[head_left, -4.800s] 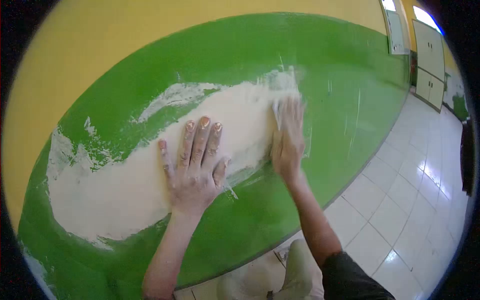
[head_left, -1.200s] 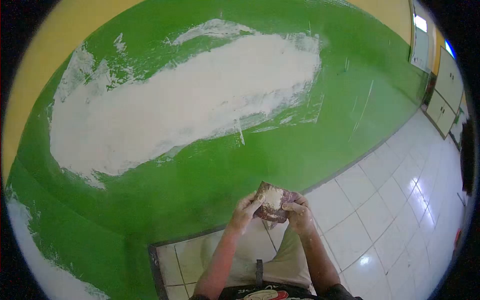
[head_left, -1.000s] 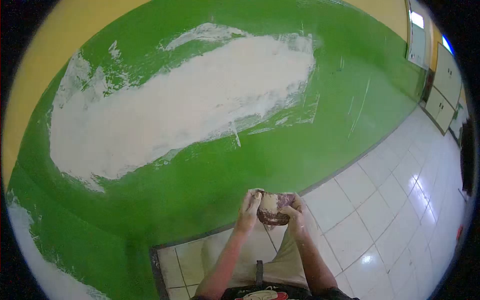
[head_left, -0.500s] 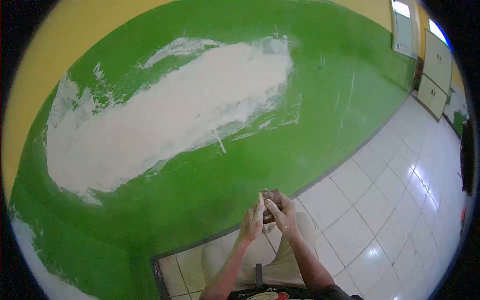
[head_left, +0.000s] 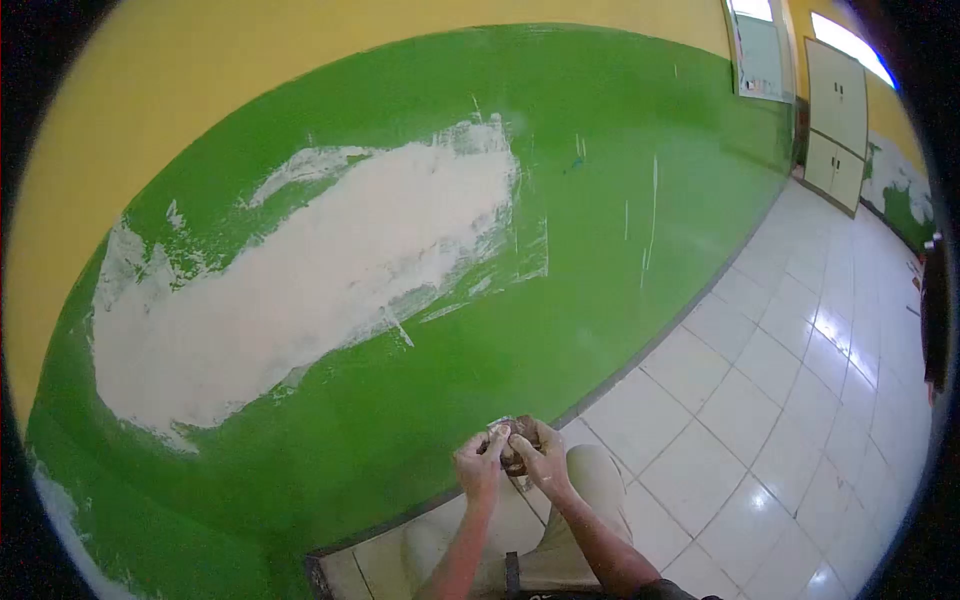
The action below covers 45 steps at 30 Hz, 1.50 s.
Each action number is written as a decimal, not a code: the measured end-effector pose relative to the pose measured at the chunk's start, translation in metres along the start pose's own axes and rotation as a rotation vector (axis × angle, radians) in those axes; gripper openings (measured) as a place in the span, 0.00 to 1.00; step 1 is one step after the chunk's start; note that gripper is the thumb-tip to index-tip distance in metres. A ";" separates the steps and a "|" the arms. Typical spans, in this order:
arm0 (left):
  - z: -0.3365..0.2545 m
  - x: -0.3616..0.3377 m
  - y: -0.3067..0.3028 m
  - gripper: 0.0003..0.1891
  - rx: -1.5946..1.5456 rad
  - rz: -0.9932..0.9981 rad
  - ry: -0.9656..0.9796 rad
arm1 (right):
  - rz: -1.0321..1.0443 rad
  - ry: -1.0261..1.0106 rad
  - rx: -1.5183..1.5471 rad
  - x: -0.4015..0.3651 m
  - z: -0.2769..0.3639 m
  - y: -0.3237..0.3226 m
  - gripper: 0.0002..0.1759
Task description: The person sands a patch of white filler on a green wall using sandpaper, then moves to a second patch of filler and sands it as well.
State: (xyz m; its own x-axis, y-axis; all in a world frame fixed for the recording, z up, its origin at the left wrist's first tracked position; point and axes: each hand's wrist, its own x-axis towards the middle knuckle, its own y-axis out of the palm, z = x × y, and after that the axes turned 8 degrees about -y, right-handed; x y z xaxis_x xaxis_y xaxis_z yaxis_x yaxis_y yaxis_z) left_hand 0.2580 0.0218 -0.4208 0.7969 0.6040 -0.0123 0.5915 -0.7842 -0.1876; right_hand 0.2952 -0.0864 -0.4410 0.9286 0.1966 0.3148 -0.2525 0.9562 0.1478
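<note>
My left hand (head_left: 479, 466) and my right hand (head_left: 541, 458) meet low in the middle of the view, above my knees. Both have fingers closed on a dark brown object (head_left: 514, 461) with whitish smears; its exact kind is unclear. Pale residue coats my fingers and thumbs, which come close together over the object. Before me stands a green wall (head_left: 420, 390) with a broad white patch (head_left: 290, 285) of rough, streaky edges.
Yellow wall (head_left: 300, 40) lies above the green. White floor tiles (head_left: 740, 410) run along the right, beside a dark skirting strip (head_left: 640, 358). A pale cabinet (head_left: 836, 120) and a framed board (head_left: 762, 55) are at the far right.
The view has shifted, so the white patch sits lower and further left. My hands have moved slightly down and left in view, and my fingers have changed position on the brown object.
</note>
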 end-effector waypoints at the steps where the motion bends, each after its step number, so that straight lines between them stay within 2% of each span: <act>1: -0.003 -0.003 0.001 0.18 0.029 -0.100 0.066 | -0.033 0.027 0.066 0.002 -0.018 -0.002 0.10; 2: -0.005 -0.006 -0.001 0.20 0.059 -0.203 0.130 | -0.064 0.056 0.133 0.007 -0.037 -0.004 0.10; 3: -0.001 -0.003 -0.005 0.20 0.060 -0.221 0.128 | -0.048 0.058 0.139 0.013 -0.056 -0.009 0.10; 5: 0.014 0.008 -0.025 0.22 0.087 -0.340 0.191 | -0.183 0.228 0.034 0.029 -0.101 -0.021 0.13; 6: 0.009 0.006 -0.037 0.23 0.180 -0.360 0.212 | -0.157 0.230 0.036 0.034 -0.124 -0.024 0.13; 8: 0.026 0.008 -0.058 0.23 0.189 -0.379 0.191 | 0.137 -0.056 -0.643 0.039 -0.179 -0.024 0.18; 9: 0.031 0.008 -0.066 0.23 0.197 -0.372 0.181 | 0.171 -0.068 -0.634 0.026 -0.246 -0.038 0.18; 11: 0.038 0.005 -0.075 0.23 0.149 -0.422 0.187 | 0.715 -0.036 -1.194 0.039 -0.357 -0.021 0.24; 13: 0.080 0.013 -0.091 0.22 0.186 -0.488 0.213 | 0.604 0.107 -1.047 0.013 -0.360 -0.025 0.26; 15: 0.084 0.002 -0.106 0.22 0.228 -0.566 0.176 | 0.727 0.494 -1.026 0.002 -0.358 -0.031 0.33; 17: 0.054 -0.021 -0.124 0.22 0.304 -0.490 0.000 | 0.650 0.434 -1.115 -0.022 -0.319 -0.024 0.45; 18: 0.050 -0.025 -0.116 0.22 0.301 -0.557 -0.025 | 0.717 0.399 -1.115 -0.020 -0.325 -0.032 0.45; 20: 0.053 -0.035 -0.113 0.20 0.157 -0.598 -0.143 | 0.948 -0.018 -1.477 -0.046 -0.382 -0.060 0.50; 21: 0.054 -0.040 -0.107 0.20 0.155 -0.642 -0.170 | 0.999 -0.043 -1.468 -0.049 -0.399 -0.069 0.50; 23: 0.055 -0.048 -0.101 0.21 -0.173 -0.678 -0.240 | 0.887 0.124 -1.228 -0.058 -0.401 -0.085 0.42; 24: 0.048 -0.053 -0.097 0.21 -0.177 -0.706 -0.269 | 0.929 0.126 -1.231 -0.058 -0.398 -0.089 0.42; 26: 0.034 -0.059 -0.085 0.18 -0.374 -0.697 -0.094 | 1.149 0.191 -1.245 -0.045 -0.409 -0.080 0.37; 27: 0.021 -0.065 -0.080 0.18 -0.372 -0.725 -0.100 | 1.177 0.179 -1.239 -0.055 -0.521 -0.116 0.37; 28: 0.011 -0.067 -0.079 0.17 -0.388 -0.704 -0.089 | 1.072 0.326 -0.755 -0.069 -0.586 -0.095 0.33; 29: 0.004 -0.068 -0.077 0.17 -0.413 -0.687 -0.081 | 0.941 0.461 -0.286 -0.068 -0.585 -0.057 0.30; 30: 0.002 -0.069 -0.076 0.17 -0.430 -0.717 -0.091 | 0.974 0.462 -0.302 -0.044 -0.557 -0.062 0.30; 31: 0.001 -0.071 -0.076 0.16 -0.443 -0.723 -0.101 | 1.206 0.651 0.069 -0.011 -0.420 -0.024 0.25; 32: 0.001 -0.073 -0.077 0.15 -0.446 -0.733 -0.120 | 1.245 0.674 0.055 -0.013 -0.327 0.009 0.25; 33: 0.000 -0.074 -0.074 0.15 -0.461 -0.780 -0.135 | 1.023 0.033 0.146 -0.001 -0.240 0.037 0.23; 35: -0.006 -0.077 -0.064 0.11 -0.356 -0.972 -0.080 | 1.124 0.602 0.369 0.019 -0.184 0.083 0.22; 37: -0.013 -0.084 -0.054 0.08 -0.447 -1.119 -0.165 | 1.124 0.570 0.370 0.032 -0.095 0.094 0.17; 38: -0.014 -0.089 -0.051 0.08 -0.399 -1.192 -0.179 | 1.163 0.587 0.374 0.036 -0.061 0.097 0.17; 39: -0.026 -0.079 -0.050 0.08 -0.334 -1.268 -0.205 | 1.169 0.696 0.507 0.054 -0.032 0.105 0.15; 41: -0.045 -0.079 -0.041 0.09 -0.310 -1.372 -0.238 | 1.193 0.818 0.620 0.059 -0.018 0.107 0.14; 43: -0.056 -0.076 -0.032 0.09 -0.271 -1.470 -0.258 | 1.302 0.495 0.504 0.065 -0.015 0.110 0.17; 45: -0.068 -0.075 -0.025 0.09 -0.102 -1.515 -0.270 | 1.351 0.545 0.606 0.071 0.009 0.109 0.19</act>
State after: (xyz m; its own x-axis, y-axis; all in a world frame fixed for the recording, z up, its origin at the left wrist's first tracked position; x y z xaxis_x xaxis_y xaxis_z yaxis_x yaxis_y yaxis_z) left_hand 0.1918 -0.0137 -0.3485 -0.5774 0.8148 -0.0521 0.8135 0.5686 -0.1220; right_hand 0.3315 0.0298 -0.3941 -0.1148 0.9775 0.1772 -0.8851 -0.1817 0.4285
